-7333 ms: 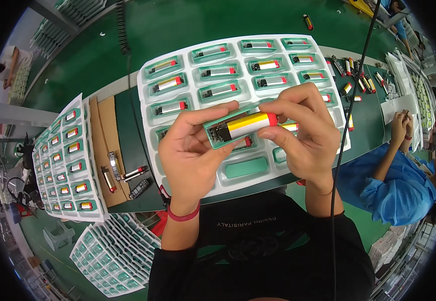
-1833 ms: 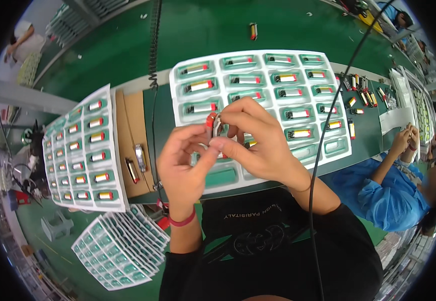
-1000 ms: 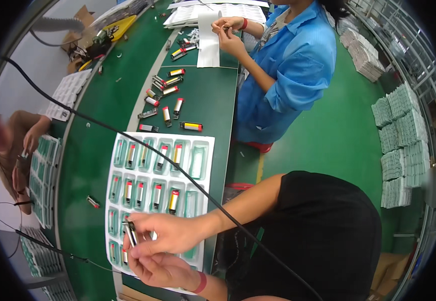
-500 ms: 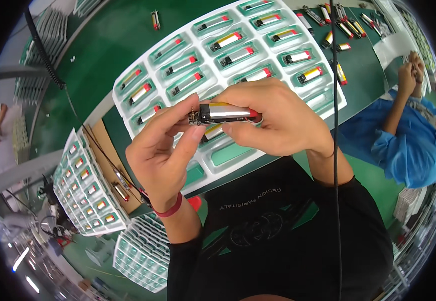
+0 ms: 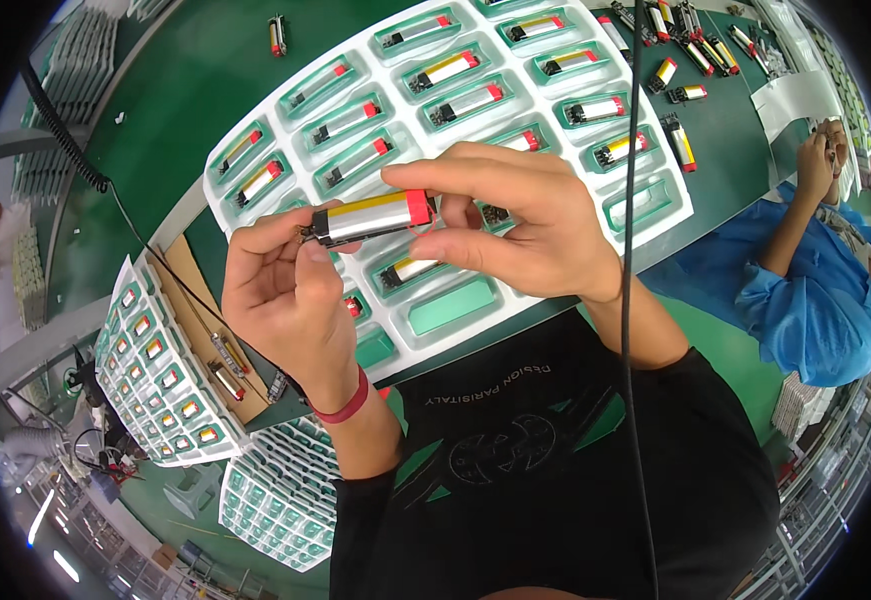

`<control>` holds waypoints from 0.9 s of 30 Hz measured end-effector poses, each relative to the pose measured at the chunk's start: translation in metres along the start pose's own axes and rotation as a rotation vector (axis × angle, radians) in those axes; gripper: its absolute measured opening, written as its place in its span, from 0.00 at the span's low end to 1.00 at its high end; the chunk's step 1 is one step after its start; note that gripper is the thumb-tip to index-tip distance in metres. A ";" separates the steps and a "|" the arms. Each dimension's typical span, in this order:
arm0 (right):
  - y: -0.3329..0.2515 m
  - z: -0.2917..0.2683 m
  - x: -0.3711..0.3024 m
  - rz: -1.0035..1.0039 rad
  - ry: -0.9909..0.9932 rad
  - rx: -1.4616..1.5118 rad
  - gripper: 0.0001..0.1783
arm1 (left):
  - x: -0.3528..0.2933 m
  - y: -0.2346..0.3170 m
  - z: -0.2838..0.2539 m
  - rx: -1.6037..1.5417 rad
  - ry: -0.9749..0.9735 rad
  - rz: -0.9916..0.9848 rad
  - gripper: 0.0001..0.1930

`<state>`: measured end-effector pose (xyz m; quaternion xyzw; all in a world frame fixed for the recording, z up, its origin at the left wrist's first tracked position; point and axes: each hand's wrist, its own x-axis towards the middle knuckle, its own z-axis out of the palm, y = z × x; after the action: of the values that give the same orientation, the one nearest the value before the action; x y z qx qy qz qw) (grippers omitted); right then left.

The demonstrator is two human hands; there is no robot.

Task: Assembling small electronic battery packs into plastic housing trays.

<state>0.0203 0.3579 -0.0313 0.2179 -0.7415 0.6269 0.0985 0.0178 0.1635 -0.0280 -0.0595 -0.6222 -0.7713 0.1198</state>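
**Silver cell held by both ends over the tray**

Fingers of both hands share one small, flat, silver pouch cell with a yellow stripe and a red end cap (image 5: 370,216). My left hand (image 5: 290,295) pinches the dark end where the thin leads come out, thumb on top and fingers curled beneath. My right hand (image 5: 525,230) takes the red end between thumb and forefinger, the other fingers folded behind. Each grip is closed on the cell, and it hangs level in the air just above the white moulded plastic tray with green pockets (image 5: 645,215), clear of the green tabletop (image 5: 155,110).

I judge the cell light and fairly stiff along its length, though the foil skin looks smooth and likely slippery, and soft enough to dent under a hard squeeze. The leads at the dark end seem the fragile part, so I would bear on the flat faces and the capped end, not the wires or the edges.

Many tray pockets hold like cells; a few near me are bare. A black cable (image 5: 631,300) hangs across the view, and a person in a blue smock (image 5: 805,300) works to my right.
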 end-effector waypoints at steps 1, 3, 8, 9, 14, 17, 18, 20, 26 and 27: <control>0.002 0.003 -0.001 -0.015 0.014 0.018 0.24 | 0.000 0.001 0.000 0.021 0.006 0.005 0.09; 0.004 0.007 -0.002 -0.020 0.017 0.058 0.23 | -0.002 0.002 -0.004 0.046 0.007 0.002 0.09; 0.003 0.012 -0.003 0.177 -0.089 0.350 0.20 | -0.005 0.007 -0.022 -0.021 -0.060 0.018 0.09; 0.005 0.015 -0.003 0.243 -0.093 0.511 0.17 | -0.004 0.007 -0.027 -0.022 -0.102 0.036 0.09; 0.005 0.020 0.004 0.430 -0.299 0.647 0.19 | -0.013 0.016 -0.049 0.035 -0.119 0.079 0.10; -0.005 0.032 0.002 0.332 -0.274 0.631 0.20 | -0.022 0.023 -0.061 0.139 -0.072 0.075 0.13; -0.006 0.035 0.001 0.293 -0.290 0.524 0.20 | -0.026 0.024 -0.064 0.159 -0.081 0.078 0.13; -0.009 0.040 -0.001 0.211 -0.321 0.309 0.19 | -0.037 0.027 -0.067 0.201 -0.102 0.087 0.13; -0.020 0.044 -0.012 0.374 -0.105 0.398 0.18 | -0.084 0.047 -0.104 1.259 -0.361 -0.160 0.16; -0.018 0.043 -0.018 0.366 -0.116 0.388 0.18 | -0.091 0.046 -0.105 1.302 -0.372 -0.197 0.16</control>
<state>0.0495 0.3178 -0.0314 0.1308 -0.6391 0.7509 -0.1026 0.1233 0.0625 -0.0292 -0.0500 -0.9720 -0.2245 -0.0482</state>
